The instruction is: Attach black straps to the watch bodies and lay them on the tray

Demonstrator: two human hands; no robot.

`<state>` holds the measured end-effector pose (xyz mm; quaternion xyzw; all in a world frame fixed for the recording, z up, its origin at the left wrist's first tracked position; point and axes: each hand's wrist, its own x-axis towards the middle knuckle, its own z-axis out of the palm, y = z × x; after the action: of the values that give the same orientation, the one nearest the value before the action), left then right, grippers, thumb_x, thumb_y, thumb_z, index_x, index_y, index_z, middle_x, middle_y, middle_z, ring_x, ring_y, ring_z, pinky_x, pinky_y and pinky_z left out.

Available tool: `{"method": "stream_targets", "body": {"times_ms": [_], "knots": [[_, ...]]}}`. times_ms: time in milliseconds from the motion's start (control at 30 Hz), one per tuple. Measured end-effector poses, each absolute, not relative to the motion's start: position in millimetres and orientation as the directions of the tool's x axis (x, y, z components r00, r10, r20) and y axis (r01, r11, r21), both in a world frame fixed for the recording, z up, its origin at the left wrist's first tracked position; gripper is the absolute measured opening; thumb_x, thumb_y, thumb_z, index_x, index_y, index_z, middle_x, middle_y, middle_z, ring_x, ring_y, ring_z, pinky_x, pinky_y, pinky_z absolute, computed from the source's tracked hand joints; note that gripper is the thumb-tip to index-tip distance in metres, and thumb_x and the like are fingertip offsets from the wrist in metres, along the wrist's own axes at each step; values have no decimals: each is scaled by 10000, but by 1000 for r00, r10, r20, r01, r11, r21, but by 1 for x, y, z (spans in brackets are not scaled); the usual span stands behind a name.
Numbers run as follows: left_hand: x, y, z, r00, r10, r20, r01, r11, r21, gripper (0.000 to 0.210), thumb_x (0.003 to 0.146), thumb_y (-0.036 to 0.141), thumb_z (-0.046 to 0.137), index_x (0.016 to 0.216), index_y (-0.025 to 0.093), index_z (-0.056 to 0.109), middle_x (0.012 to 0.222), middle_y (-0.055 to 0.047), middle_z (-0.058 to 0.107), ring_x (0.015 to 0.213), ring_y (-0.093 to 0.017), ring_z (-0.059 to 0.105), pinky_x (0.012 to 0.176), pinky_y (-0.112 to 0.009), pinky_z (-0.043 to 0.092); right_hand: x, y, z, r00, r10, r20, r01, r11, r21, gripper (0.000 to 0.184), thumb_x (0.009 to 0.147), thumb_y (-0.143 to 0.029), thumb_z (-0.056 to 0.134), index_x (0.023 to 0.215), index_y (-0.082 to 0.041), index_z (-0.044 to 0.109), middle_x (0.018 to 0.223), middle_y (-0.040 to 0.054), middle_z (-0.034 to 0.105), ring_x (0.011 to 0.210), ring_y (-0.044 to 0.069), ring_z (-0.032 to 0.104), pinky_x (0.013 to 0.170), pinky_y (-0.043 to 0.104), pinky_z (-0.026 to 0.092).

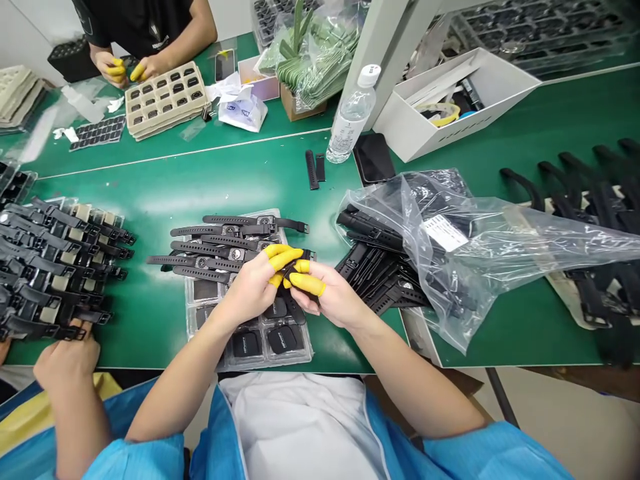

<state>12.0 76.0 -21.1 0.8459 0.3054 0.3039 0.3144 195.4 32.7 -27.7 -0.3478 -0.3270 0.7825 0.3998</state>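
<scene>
My left hand and my right hand, both with yellow finger cots, meet over a clear plastic tray. Their fingers are closed around a black smartwatch, mostly hidden by the fingertips; a strap hangs below it. Several watches with black straps lie across the tray's far part. Square black watch bodies without straps sit in the tray's near compartments. Right of my hands, a pile of black watch straps spills from a clear plastic bag.
A water bottle, a black phone and two loose straps lie beyond. A white box stands behind the bag. Strapped watches fill trays at left, near another person's hand. A co-worker sits across the bench.
</scene>
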Motion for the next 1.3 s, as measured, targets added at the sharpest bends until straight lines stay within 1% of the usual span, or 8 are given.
{"method": "stream_targets", "body": {"times_ms": [400, 600, 800, 867, 933, 1033, 1167, 1300], "knots": [[12, 74, -7, 701, 639, 318, 319, -679, 661, 480, 1056, 190, 406, 1534, 194, 441, 1320, -162, 556, 1241, -253, 580, 1079, -452, 536, 197, 34, -20, -423, 847, -323, -602, -529, -599, 326, 845, -416, 771, 818, -221, 510, 489, -101, 452, 385, 55, 250, 375, 177, 169], [8, 75, -1, 749, 601, 280, 443, -768, 462, 440, 1037, 216, 444, 1466, 137, 500, 1246, -185, 586, 1210, -301, 588, 1041, -490, 551, 198, 35, -19, -456, 818, -349, -529, -565, -633, 316, 850, -427, 755, 857, -216, 520, 495, -117, 423, 386, 48, 218, 378, 174, 143], [9, 75, 12, 745, 603, 286, 343, -714, 610, 517, 1028, 198, 482, 1542, 201, 424, 1346, -166, 598, 1250, -266, 609, 1054, -428, 558, 198, 34, -19, -432, 876, -213, -495, -428, -756, 338, 901, -531, 685, 929, -230, 535, 502, -118, 427, 392, 79, 263, 390, 203, 209], [6, 72, 22, 737, 612, 287, 375, -724, 579, 590, 1012, 195, 514, 1583, 226, 373, 1402, -160, 599, 1290, -275, 605, 1068, -419, 553, 203, 35, -18, -333, 937, -105, -397, -240, -886, 329, 912, -530, 689, 959, -230, 563, 570, -80, 520, 454, 109, 400, 455, 233, 338], [-1, 70, 35, 721, 643, 260, 464, -726, 508, 624, 1003, 160, 493, 1604, 246, 347, 1414, -141, 622, 1273, -262, 631, 1047, -387, 564, 211, 35, -16, -281, 959, 31, -182, -21, -983, 279, 927, -481, 701, 1000, -225, 614, 732, -16, 650, 607, 150, 550, 597, 277, 448], [-24, 69, 54, 678, 705, 209, 625, -702, 342, 570, 988, 164, 477, 1548, 264, 442, 1341, -105, 688, 1170, -264, 688, 955, -371, 592, 222, 36, -13, -373, 919, 123, 127, 183, -975, 200, 990, -418, 634, 1038, -227, 672, 865, 28, 716, 722, 187, 611, 699, 307, 462], [-65, 69, 67, 677, 717, 163, 715, -694, 83, 328, 962, 214, 497, 1216, 256, 701, 1042, -89, 766, 927, -297, 707, 800, -412, 578, 233, 39, -10, -432, 895, 109, 312, 262, -913, 228, 1016, -434, 596, 1024, -231, 700, 788, 27, 700, 665, 197, 606, 667, 308, 450], [-116, 67, 65, 659, 748, 81, 742, -663, 99, 287, 949, 249, 496, 1097, 266, 741, 1052, -89, 779, 926, -296, 717, 783, -410, 583, 257, 50, -14, -208, 971, 117, 580, 219, -784, 264, 1026, -427, 563, 1112, -213, 693, 1048, 119, 716, 956, 289, 665, 836, 391, 509]]}}
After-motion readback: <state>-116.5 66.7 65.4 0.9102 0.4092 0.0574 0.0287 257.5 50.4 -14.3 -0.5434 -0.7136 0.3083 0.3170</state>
